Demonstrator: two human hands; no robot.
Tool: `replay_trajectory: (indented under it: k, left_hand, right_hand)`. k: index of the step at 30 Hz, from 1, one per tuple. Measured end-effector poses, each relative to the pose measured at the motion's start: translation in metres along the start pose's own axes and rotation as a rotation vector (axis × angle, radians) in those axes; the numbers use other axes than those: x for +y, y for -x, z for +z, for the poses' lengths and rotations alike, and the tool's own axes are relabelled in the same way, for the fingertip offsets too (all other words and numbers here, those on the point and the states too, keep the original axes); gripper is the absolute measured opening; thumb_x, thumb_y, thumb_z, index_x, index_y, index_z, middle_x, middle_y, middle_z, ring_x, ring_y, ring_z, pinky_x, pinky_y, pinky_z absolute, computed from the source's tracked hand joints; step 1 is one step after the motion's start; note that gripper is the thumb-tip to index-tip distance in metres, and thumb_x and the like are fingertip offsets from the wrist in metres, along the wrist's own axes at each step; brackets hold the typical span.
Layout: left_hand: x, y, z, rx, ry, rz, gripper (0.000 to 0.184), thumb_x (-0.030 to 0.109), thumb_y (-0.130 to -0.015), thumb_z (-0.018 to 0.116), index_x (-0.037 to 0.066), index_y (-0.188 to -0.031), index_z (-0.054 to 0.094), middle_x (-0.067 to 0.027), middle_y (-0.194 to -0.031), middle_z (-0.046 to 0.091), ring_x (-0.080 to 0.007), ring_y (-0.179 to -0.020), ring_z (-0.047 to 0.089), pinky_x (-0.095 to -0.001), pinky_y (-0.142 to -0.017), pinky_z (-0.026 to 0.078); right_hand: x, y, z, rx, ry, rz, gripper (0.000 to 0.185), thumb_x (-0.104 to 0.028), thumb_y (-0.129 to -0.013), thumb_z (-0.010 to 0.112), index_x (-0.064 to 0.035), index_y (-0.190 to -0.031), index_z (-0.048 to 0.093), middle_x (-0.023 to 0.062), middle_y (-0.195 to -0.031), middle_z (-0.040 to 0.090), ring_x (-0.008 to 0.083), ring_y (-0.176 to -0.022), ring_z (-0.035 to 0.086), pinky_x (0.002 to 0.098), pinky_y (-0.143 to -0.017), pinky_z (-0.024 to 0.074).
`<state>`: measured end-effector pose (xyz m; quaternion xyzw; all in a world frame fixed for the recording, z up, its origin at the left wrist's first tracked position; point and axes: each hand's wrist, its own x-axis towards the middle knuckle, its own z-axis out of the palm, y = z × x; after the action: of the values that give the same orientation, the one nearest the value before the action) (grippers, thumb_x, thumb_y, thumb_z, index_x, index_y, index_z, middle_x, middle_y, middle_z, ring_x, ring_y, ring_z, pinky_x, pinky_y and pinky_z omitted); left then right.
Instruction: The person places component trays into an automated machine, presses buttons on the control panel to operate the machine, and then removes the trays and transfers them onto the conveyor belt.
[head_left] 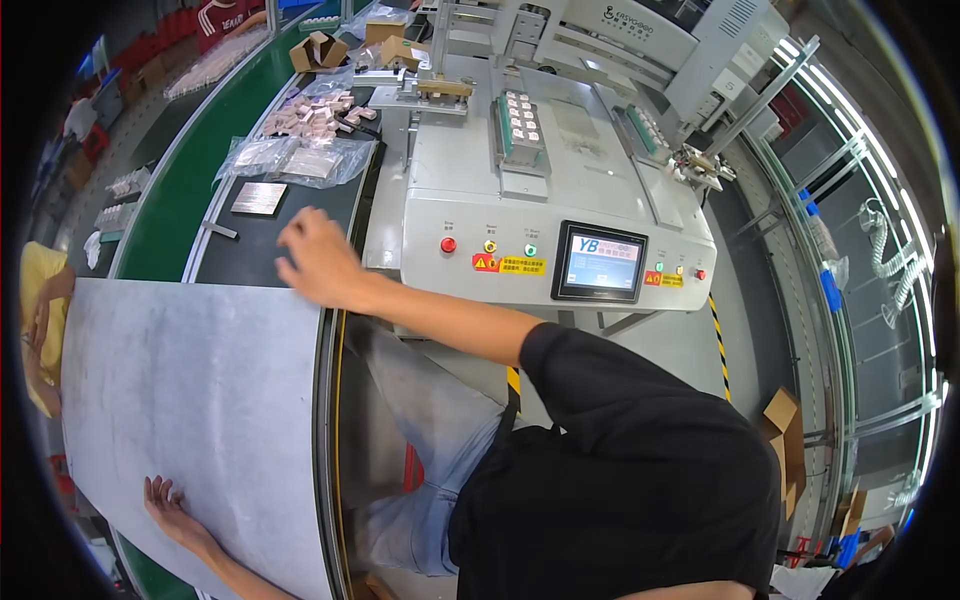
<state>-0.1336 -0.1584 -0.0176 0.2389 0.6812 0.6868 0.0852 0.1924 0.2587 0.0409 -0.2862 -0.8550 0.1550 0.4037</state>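
My right hand (318, 260) is raised over the near end of the dark bench surface, beside the edge of a large grey sheet-like tabletop (200, 390). Its fingers are bent and apart, with nothing visible in them. Close beyond it lie a flat silver plate (259, 198) and a short metal bar (220, 230). My left hand (172, 512) rests on the lower part of the grey tabletop, its fingers loosely curled, apart and holding nothing.
Plastic bags (315, 162) and a pile of small pinkish pieces (310, 117) lie farther up the bench. To the right stands a white machine (430, 230) with a touch screen (600, 262) and buttons. A green conveyor (190, 170) runs alongside. Another person in yellow (45, 330) is at the left.
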Motion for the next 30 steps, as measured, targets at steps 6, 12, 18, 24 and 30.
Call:
replay_trajectory:
  k: [6, 12, 18, 24, 30]
  left_hand:
    - [-0.008, -0.004, -0.012, -0.021, 0.007, 0.023, 0.061, 0.047, -0.104, 0.037, 0.003, -0.145, 0.047, -0.0107, -0.131, 0.055, -0.0192, -0.112, 0.052, -0.0326, -0.091, 0.037]
    - [-0.006, -0.006, -0.007, 0.023, -0.080, 0.021, 0.060, 0.046, -0.104, 0.037, 0.004, -0.145, 0.048, -0.0106, -0.129, 0.056, -0.0184, -0.109, 0.053, -0.0321, -0.090, 0.037]
    - [0.001, 0.000, 0.004, 0.007, -0.117, 0.064, 0.060, 0.045, -0.104, 0.036, 0.003, -0.145, 0.047, -0.0092, -0.124, 0.055, -0.0176, -0.104, 0.052, -0.0308, -0.090, 0.037]
    - [0.016, 0.009, 0.012, 0.119, -0.139, -0.081, 0.030, 0.032, -0.105, 0.052, 0.007, -0.090, 0.056, 0.0074, -0.068, 0.036, -0.0031, -0.057, 0.029, -0.0206, -0.050, 0.020]
    - [0.016, 0.016, 0.028, 0.200, -0.293, 0.129, 0.031, 0.032, -0.106, 0.052, 0.012, -0.082, 0.051, 0.0092, -0.066, 0.032, -0.0019, -0.055, 0.028, -0.0215, -0.047, 0.020]
  right_hand:
    - [-0.019, -0.017, 0.090, -0.208, 0.082, 0.007, 0.039, -0.033, -0.093, 0.061, 0.0030, -0.106, 0.064, 0.0212, -0.114, 0.054, 0.0345, -0.112, 0.050, 0.0443, -0.095, 0.0398]
    - [-0.023, -0.008, 0.088, -0.240, 0.114, 0.000, 0.039, -0.034, -0.096, 0.054, 0.0038, -0.097, 0.066, 0.0199, -0.106, 0.056, 0.0322, -0.107, 0.050, 0.0420, -0.092, 0.0406]
    - [-0.024, -0.009, 0.088, -0.225, 0.104, 0.010, 0.038, -0.033, -0.095, 0.055, 0.0039, -0.094, 0.066, 0.0192, -0.103, 0.056, 0.0314, -0.105, 0.050, 0.0413, -0.090, 0.0410]
    - [-0.022, -0.009, 0.089, -0.168, 0.084, -0.015, 0.036, -0.031, -0.093, 0.057, 0.0035, -0.093, 0.065, 0.0192, -0.100, 0.056, 0.0325, -0.104, 0.051, 0.0424, -0.089, 0.0422]
    - [-0.023, -0.011, 0.090, -0.133, 0.053, -0.039, 0.033, -0.029, -0.090, 0.062, 0.0031, -0.095, 0.067, 0.0188, -0.103, 0.059, 0.0331, -0.105, 0.054, 0.0437, -0.088, 0.0440]
